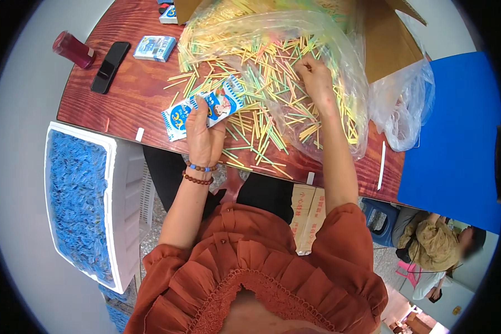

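Observation:
My left hand is closed around a blue-and-white printed packet, its thumb lying across the front. The packet is tilted above the near edge of a heap of thin yellow, green and pink sticks. Farther right, my right hand reaches into the heap with its fingers curled together among the sticks. Whatever is between those fingertips is too small to make out. A clear plastic bag lies spread under and around the sticks, beside my right forearm.
On the red wood-grain table are a black phone, a dark red bottle and another packet. A cardboard box stands at the back right. A white foam box full of blue packets is at left. A person sits at lower right.

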Action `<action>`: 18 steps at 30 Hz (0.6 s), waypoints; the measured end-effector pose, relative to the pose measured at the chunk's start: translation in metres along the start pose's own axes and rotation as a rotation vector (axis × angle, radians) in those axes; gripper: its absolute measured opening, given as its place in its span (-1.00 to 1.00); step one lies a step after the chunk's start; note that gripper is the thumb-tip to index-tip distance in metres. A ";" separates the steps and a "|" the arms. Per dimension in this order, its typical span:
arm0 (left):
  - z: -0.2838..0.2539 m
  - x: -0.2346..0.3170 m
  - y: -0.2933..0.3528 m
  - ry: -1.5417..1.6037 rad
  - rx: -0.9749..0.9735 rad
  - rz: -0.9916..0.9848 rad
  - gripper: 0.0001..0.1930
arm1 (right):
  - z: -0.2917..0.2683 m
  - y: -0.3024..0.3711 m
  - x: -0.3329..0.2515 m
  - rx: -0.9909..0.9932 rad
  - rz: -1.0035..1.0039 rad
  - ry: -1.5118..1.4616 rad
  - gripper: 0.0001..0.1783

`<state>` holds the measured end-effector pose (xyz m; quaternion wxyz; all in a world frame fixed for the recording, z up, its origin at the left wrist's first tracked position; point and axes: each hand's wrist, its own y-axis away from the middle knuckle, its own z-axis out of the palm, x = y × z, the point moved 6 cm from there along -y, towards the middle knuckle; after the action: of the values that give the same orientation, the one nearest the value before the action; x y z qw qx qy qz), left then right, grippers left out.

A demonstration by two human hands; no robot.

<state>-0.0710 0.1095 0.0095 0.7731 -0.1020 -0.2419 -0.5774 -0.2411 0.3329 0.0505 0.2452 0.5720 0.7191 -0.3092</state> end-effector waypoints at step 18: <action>-0.008 0.016 0.001 0.054 -0.003 0.005 -0.70 | 0.020 0.064 -0.119 -0.355 0.004 -0.811 -0.97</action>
<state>-0.0646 0.0931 0.0106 0.7805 -0.0882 -0.2197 -0.5786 -0.1520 0.2481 0.1102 0.6028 0.3548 0.6055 -0.3797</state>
